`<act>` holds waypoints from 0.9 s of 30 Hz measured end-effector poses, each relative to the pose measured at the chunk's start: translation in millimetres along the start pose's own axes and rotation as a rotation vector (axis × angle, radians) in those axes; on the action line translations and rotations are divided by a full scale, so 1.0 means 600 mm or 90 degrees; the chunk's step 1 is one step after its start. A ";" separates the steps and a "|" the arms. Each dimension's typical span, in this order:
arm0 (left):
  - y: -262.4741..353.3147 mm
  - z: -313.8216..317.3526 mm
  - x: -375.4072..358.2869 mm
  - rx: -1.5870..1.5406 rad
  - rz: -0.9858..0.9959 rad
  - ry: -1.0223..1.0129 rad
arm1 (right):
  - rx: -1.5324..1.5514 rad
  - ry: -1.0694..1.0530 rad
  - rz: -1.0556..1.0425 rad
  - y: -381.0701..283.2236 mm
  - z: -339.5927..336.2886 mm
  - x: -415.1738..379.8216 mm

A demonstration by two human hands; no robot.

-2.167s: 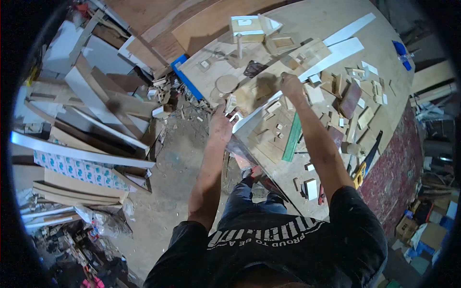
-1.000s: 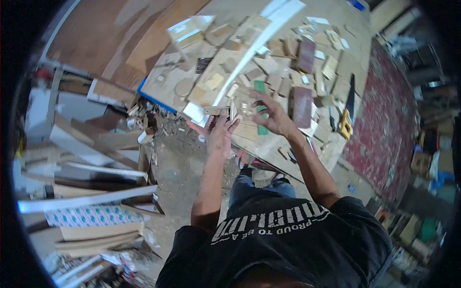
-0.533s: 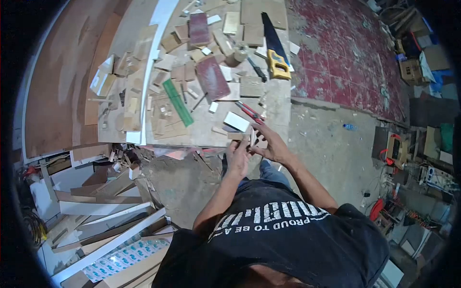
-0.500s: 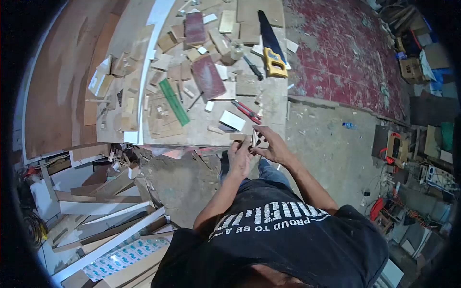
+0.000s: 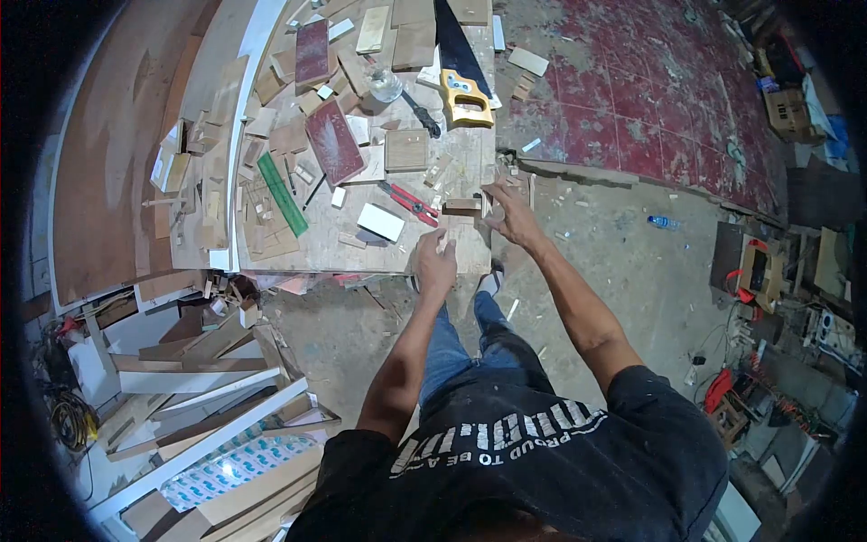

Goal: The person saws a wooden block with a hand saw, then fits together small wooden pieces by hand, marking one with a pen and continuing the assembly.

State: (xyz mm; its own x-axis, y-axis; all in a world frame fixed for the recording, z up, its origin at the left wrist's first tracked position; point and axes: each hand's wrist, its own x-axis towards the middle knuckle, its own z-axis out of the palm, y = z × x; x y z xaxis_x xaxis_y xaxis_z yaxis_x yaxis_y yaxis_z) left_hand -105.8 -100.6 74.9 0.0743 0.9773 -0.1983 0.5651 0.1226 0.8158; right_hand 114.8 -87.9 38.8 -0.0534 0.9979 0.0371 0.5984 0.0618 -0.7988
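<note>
My right hand (image 5: 513,215) is at the right edge of the workbench (image 5: 307,257), its thumb and fingers closed on a small pale wood piece (image 5: 488,206). A short brown wood block (image 5: 462,205) lies just left of those fingertips. Over the bench's front edge, my left hand (image 5: 436,259) has its fingers loosely bent and apart, with nothing visible in them. Red-handled pliers (image 5: 411,204) rest a little beyond it. To its left lies a white block (image 5: 380,222).
A yellow-handled handsaw (image 5: 468,98) lies along the bench's right side. Near it are a clear jar (image 5: 386,86), a dark-handled tool (image 5: 423,117) and a maroon sanding block (image 5: 334,142). A green strip (image 5: 283,195) lies farther left. Offcuts (image 5: 208,375) are heaped on the floor.
My hands have parted: the right moved up and right with the small wood piece, the left let go and dropped back slightly. The view has shifted, showing more of my legs.
</note>
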 end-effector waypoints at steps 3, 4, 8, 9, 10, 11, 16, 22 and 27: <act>0.035 0.006 0.031 0.138 0.099 0.011 | -0.019 -0.027 0.013 0.015 -0.001 0.011; 0.048 0.007 0.046 0.169 0.183 -0.001 | -0.020 -0.030 0.017 0.018 -0.001 0.013; 0.043 0.039 0.102 0.168 0.328 -0.071 | -0.015 -0.051 0.021 0.022 -0.003 0.018; 0.042 0.043 0.109 0.166 0.330 -0.074 | -0.021 -0.045 0.008 0.020 -0.004 0.017; 0.042 0.048 0.115 0.161 0.337 -0.106 | -0.024 -0.044 0.010 0.019 -0.008 0.015; 0.043 0.051 0.118 0.156 0.343 -0.138 | -0.015 -0.041 0.003 0.021 -0.010 0.011; 0.051 0.050 0.122 0.191 0.356 -0.175 | -0.005 0.000 0.051 0.049 -0.057 0.004; 0.049 0.050 0.129 0.251 0.411 -0.171 | -0.109 0.118 0.001 0.023 -0.083 0.163; 0.050 0.045 0.134 0.287 0.433 -0.202 | -0.391 0.064 -0.041 -0.006 -0.041 0.287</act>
State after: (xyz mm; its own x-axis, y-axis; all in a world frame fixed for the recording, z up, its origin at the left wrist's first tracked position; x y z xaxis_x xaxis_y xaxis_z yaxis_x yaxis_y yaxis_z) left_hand -60.7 -23.3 68.9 0.7003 0.7116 0.0564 0.5813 -0.6144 0.5336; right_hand 123.2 84.0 62.6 -0.0466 0.9871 0.1533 0.9485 0.0919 -0.3031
